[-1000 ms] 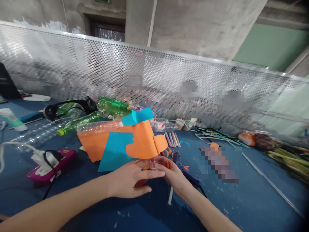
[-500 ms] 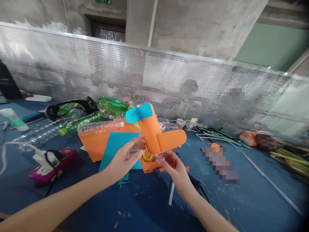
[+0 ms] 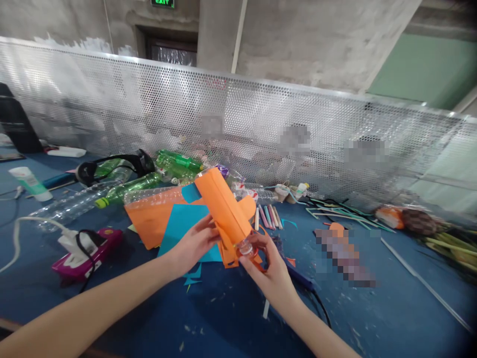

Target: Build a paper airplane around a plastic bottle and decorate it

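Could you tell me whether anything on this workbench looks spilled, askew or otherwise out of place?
Yes. Small paper scraps litter the blue table near both hands. Plastic bottles lie tipped on their sides in a heap by the mesh panel. The orange paper craft, held by the left hand and right hand, is tilted.

A blue table top [image 3: 391,318], flecked with pale scraps, spreads beneath and all around the fingers. Beyond the fingertips a perforated metal screen [image 3: 261,124] runs the whole width of the table, slanting down toward the right. Higher up, past the screen, stands a rough grey concrete wall [image 3: 305,44] with a pale pipe [image 3: 238,35] running down it. Above and left of the fingers is a dark doorway [image 3: 169,47] under a green exit sign [image 3: 163,3]. Far up to the right sits a pale green panel [image 3: 421,69]. The light is even and soft.
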### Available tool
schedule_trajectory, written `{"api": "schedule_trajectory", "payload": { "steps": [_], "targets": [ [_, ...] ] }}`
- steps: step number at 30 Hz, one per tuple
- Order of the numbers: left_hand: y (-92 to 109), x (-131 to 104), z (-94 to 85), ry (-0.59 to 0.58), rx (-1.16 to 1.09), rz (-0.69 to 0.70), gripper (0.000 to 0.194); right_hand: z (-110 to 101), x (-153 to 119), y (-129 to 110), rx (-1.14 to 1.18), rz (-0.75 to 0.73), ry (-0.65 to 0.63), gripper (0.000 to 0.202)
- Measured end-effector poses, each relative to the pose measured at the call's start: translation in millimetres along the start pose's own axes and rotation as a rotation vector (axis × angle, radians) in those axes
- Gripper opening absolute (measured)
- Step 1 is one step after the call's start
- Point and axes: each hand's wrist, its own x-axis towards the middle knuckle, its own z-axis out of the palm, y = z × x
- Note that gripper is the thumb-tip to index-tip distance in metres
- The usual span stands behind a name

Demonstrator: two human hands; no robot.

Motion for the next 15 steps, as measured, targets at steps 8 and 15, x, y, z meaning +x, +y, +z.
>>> {"api": "schedule_trajectory", "payload": {
  "steps": [8, 15],
  "targets": [
    [13.3, -0.7, 3.2, -0.048, -0.084, -0.107, 0.034, 0.4, 1.0, 0.7, -0.018, 0.04, -0.057, 0.018],
    [3.4, 4.9, -8.6, -0.083, -0.142, -0.098, 0.036, 2.2, 1.2, 3.6, 0.065, 0.099, -0.057, 0.016]
  ]
}}
